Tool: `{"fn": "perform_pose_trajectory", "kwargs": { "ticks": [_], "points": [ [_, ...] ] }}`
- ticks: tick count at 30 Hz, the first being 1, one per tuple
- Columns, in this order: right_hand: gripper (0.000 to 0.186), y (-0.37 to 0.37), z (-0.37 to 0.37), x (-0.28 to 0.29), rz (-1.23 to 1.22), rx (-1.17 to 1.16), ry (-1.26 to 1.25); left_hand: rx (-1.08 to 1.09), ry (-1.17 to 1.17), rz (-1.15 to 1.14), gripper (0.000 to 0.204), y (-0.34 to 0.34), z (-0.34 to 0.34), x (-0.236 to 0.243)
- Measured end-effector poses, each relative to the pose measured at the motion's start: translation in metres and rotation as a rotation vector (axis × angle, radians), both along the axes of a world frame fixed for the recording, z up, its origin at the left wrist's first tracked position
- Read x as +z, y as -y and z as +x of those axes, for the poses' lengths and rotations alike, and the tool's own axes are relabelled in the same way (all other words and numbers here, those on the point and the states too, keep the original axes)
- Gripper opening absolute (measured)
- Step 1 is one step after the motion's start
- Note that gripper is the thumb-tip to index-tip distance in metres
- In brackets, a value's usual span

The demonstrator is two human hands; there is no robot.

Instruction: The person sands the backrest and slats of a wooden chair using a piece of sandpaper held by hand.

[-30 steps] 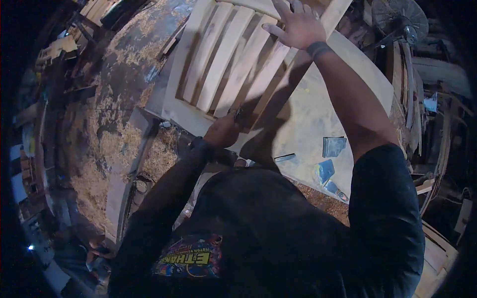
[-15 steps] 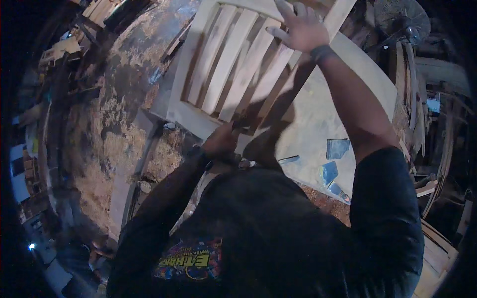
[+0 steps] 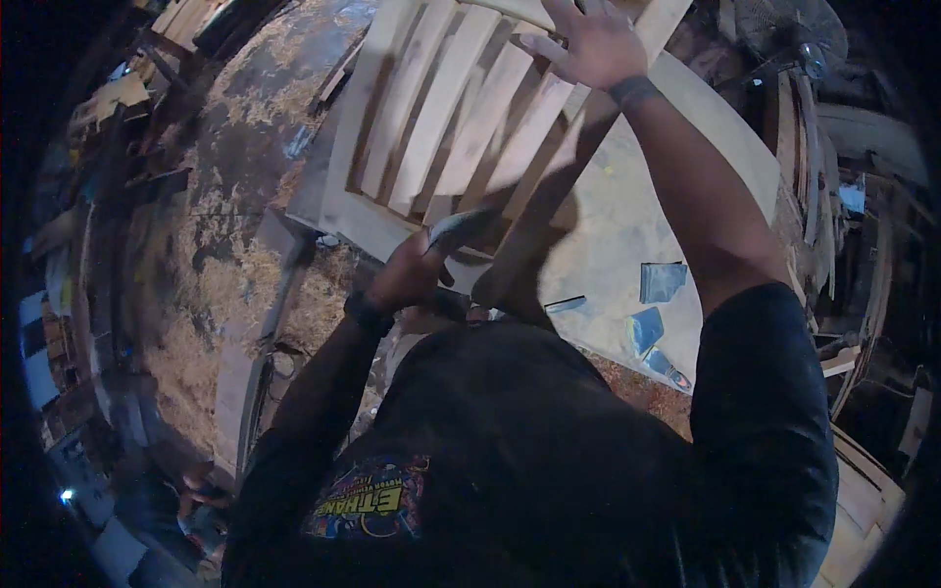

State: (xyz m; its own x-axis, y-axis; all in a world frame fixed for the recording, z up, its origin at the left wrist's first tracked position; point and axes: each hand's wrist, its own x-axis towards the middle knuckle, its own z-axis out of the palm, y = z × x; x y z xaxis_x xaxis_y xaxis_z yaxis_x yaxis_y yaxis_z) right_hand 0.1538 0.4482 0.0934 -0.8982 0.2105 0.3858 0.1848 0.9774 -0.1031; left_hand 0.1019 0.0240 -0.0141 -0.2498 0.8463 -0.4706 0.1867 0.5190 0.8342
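A pale wooden slatted frame [image 3: 421, 118] lies tilted on a broad, dusty board [image 3: 598, 265]. My right hand [image 3: 593, 49] rests on the upper end of the frame, fingers spread over its rail and slats. My left hand [image 3: 412, 265] is closed on a thin grey strip [image 3: 454, 225], perhaps folded sandpaper, at the lower end of the slats. A shadow falls over the right-hand slats, hiding some detail there. Several small grey-blue folded pieces [image 3: 663, 281] lie on the board to the right, below my right forearm.
Wood shavings [image 3: 206, 294] cover much of the floor at left. A metal pedestal fan [image 3: 799, 39] and stacked timber strips [image 3: 809, 167] stand at right. Scrap wood [image 3: 113, 98] is piled at upper left. Another person's hands [image 3: 196, 490] show at lower left.
My left hand has shifted slightly to the left, and more of the grey strip now shows over the lower slat ends. My right hand stays on the frame's upper end.
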Motion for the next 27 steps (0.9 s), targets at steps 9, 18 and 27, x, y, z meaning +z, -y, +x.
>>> {"fn": "perform_pose_trajectory", "kwargs": {
  "ticks": [9, 18, 27],
  "points": [
    [0.097, 0.001, -0.003, -0.002, 0.108, -0.061, 0.055, 0.058, -0.369, 0.224, 0.061, -0.002, 0.051, -0.032],
    [0.100, -0.002, -0.003, -0.003, 0.127, -0.028, -0.019, 0.156, -0.467, 0.367, 0.057, -0.008, 0.059, -0.052],
    [0.103, 0.001, -0.007, -0.008, 0.365, -0.013, -0.166, 0.184, 0.037, -0.026, 0.034, -0.030, 0.036, -0.029]
  ]
}}
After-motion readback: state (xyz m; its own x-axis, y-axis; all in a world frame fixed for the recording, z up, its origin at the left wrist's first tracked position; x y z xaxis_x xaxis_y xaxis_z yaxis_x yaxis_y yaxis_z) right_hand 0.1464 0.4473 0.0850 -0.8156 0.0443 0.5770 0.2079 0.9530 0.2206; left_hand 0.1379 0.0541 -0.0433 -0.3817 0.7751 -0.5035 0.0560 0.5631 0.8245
